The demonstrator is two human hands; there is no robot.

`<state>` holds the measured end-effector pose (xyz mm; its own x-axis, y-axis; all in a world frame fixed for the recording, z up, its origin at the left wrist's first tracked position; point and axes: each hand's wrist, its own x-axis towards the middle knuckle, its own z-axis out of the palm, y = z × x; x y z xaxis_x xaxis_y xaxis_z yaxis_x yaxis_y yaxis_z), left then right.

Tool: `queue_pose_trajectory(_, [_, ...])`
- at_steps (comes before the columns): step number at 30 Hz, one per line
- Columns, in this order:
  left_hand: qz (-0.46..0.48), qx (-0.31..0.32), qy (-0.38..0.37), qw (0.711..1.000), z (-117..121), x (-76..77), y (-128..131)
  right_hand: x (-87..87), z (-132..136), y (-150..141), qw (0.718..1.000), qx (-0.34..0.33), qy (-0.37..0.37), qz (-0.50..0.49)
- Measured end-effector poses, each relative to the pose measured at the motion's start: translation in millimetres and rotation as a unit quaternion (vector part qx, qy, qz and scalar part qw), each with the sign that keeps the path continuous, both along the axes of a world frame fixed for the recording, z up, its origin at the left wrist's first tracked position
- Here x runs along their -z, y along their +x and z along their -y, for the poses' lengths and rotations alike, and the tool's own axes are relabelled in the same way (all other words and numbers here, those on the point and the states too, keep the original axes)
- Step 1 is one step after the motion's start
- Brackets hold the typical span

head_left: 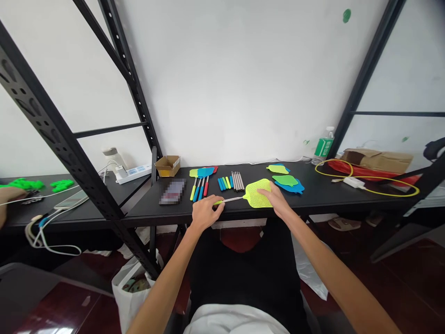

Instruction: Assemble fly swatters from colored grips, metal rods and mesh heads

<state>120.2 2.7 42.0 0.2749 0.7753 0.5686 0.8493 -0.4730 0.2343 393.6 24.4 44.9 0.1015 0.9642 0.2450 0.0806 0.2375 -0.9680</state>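
Note:
A yellow-green fly swatter (257, 193) lies across the front of the black table, between my two hands. My left hand (206, 211) is closed around its handle end, with a thin metal rod running from there to the perforated head. At the right edge of that head, my right hand (279, 200) grips it with the thumb on top. Just beyond are metal rods (238, 181) and blue and green handle grips (225, 183) in a row. Assembled fly swatters (203, 178) in several colours lie farther left. Loose swatter heads (288, 182) rest at the right.
A small cardboard box (167, 165) and a blurred phone (173, 191) sit left on the table (330, 190). A bottle (324, 145), a yellow cable (385, 179) and a brown package (380, 160) are at right. Black shelf posts (62, 134) frame the space. Another person's hand (10, 197) shows far left.

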Motion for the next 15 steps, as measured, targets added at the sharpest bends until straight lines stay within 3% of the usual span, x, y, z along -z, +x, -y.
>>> queue_pose_trajectory(9, [0.016, 0.012, -0.028, 0.999, -0.6, -3.3, -1.3, -3.3, 4.8, -1.2, 0.999, -0.015, -0.028, -0.031])
queue_pose_trajectory(15, [0.030, 0.010, -0.039, 0.999, -7.1, -0.8, -1.7, -3.3, 4.7, -0.8, 0.998, 0.003, -0.064, 0.022])
